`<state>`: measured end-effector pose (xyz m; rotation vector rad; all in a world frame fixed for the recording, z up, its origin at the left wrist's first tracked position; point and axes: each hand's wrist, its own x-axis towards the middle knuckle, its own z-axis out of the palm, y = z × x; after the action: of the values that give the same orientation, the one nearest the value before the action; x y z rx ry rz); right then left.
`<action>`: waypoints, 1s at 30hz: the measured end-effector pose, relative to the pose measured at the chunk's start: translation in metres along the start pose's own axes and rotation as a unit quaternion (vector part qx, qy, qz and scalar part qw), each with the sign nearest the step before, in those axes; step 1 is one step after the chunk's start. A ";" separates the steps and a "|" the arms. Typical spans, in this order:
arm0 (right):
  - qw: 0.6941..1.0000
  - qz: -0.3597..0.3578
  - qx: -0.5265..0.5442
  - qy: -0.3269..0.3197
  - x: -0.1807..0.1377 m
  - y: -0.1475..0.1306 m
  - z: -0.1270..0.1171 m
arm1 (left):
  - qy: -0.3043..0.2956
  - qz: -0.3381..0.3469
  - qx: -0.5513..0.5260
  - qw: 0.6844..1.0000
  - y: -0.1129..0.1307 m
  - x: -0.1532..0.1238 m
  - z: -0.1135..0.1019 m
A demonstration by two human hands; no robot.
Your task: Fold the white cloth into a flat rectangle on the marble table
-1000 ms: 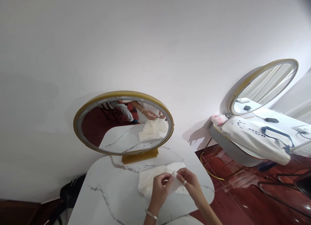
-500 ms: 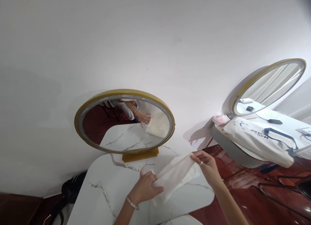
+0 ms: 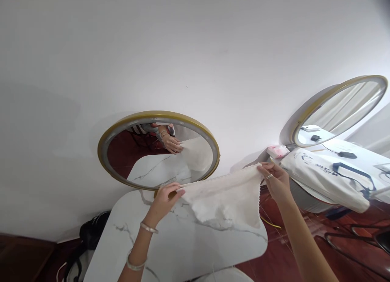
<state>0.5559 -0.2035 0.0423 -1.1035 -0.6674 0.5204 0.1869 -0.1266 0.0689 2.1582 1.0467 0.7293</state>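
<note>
A thin white cloth (image 3: 225, 196) with scalloped edges hangs stretched between my two hands, over the marble-patterned table (image 3: 122, 249). My left hand (image 3: 166, 198) pinches its upper left corner between thumb and fingers, in front of the mirror's base. At the upper right corner, my right hand (image 3: 276, 180), with a ring on one finger, pinches the same cloth. The lower edge droops loosely near the tabletop; I cannot tell whether it touches. In the round gold-framed mirror (image 3: 158, 152), the cloth and a hand are reflected.
To the right, a second table carries a white printed cloth bag (image 3: 323, 176), a pink-and-white packet (image 3: 278, 151) and another round mirror (image 3: 344, 111). A black bag (image 3: 94, 231) lies left of my table. Chair legs (image 3: 353, 241) show on the red floor.
The bunched cloth is now spread wide. My left hand has moved up and left, my right hand up and right, each with a corner.
</note>
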 end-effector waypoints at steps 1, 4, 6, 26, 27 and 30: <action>1.000 -0.001 0.000 0.000 -0.001 0.000 -0.001 | 0.002 0.006 -0.002 1.000 0.004 0.002 -0.002; 1.000 -0.003 -0.014 0.002 -0.012 -0.003 -0.010 | 0.015 0.014 0.004 1.000 0.013 -0.002 -0.008; 0.999 -0.004 -0.054 -0.008 -0.027 -0.011 -0.022 | 0.018 0.012 0.019 1.000 0.020 -0.013 -0.011; 0.979 0.083 -0.177 -0.060 -0.028 0.033 -0.049 | -0.037 -0.045 0.082 0.995 0.007 -0.012 0.048; 0.978 0.077 -0.185 -0.057 -0.020 0.053 -0.045 | -0.033 -0.052 0.114 0.992 -0.005 -0.003 0.062; 0.971 0.070 -0.220 -0.066 -0.020 0.104 -0.042 | -0.050 -0.104 0.217 0.969 -0.043 0.002 0.110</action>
<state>0.5661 -0.2060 -0.0710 -1.5515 -0.8508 0.5858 0.2446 -0.1358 -0.0336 2.3626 1.4565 0.3089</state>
